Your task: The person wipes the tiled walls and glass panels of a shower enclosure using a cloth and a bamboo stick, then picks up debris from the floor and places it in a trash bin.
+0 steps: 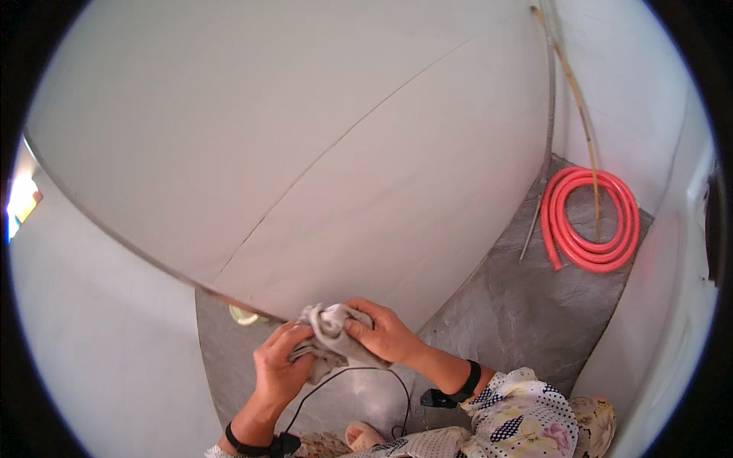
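Note:
A crumpled greyish-white cloth (341,345) is bunched up between my two hands, low in the middle of the view. My left hand (276,362) grips its left side, with the fingers curled into the folds. On the other side, my right hand (387,333) is closed around the cloth, its thumb pressing on top. Both hands are close to the lower edge of a large pale panel (382,175) that has a thin dark line running across it.
A coiled red hose (551,221) lies on the grey floor (527,320) at the right. A bamboo pole (578,95) leans in the corner there. A black cable (309,393) loops below my hands. Past the panel's lower edge sits a pale yellowish round object (244,315).

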`<state>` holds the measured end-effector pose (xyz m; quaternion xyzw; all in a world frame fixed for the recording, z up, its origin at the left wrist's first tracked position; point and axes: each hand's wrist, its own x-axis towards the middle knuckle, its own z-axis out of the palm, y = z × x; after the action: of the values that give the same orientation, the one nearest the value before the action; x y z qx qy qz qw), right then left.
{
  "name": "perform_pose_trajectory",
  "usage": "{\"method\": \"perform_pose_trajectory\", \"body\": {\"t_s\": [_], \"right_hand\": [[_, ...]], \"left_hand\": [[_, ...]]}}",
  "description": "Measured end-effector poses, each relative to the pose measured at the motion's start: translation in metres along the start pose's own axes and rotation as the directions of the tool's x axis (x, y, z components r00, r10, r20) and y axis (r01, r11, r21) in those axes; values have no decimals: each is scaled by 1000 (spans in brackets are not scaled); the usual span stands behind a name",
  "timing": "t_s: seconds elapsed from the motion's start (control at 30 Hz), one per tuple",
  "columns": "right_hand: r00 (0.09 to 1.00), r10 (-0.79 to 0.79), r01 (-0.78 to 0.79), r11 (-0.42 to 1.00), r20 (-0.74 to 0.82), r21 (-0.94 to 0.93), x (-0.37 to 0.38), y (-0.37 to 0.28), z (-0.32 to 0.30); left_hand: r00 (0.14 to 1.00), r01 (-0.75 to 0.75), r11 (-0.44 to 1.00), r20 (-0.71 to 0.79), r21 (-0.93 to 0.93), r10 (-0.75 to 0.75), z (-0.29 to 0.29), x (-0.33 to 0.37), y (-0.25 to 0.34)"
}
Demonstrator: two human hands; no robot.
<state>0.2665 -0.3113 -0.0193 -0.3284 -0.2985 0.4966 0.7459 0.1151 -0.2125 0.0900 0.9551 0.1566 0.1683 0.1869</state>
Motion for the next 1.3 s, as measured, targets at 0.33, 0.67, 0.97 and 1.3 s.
{"method": "perform_pose_trajectory", "body": {"t_s": [0.33, 0.67, 0.97, 1.3], "right_hand": [[683, -698, 653, 449, 217, -610, 12, 7, -19], [-61, -962, 247, 244, -266, -938, 49, -130, -231], [123, -714, -152, 673, -689, -724, 30, 48, -383], [92, -813, 150, 583, -575, -799, 59, -91, -316]], "left_hand": [[998, 26, 624, 51, -781, 22, 12, 32, 8], [839, 71, 996, -537, -59, -92, -76, 23, -51], [864, 279, 931, -362, -237, -351, -31, 37, -34], [874, 263, 953, -381, -149, -301, -39, 21, -47]]}}
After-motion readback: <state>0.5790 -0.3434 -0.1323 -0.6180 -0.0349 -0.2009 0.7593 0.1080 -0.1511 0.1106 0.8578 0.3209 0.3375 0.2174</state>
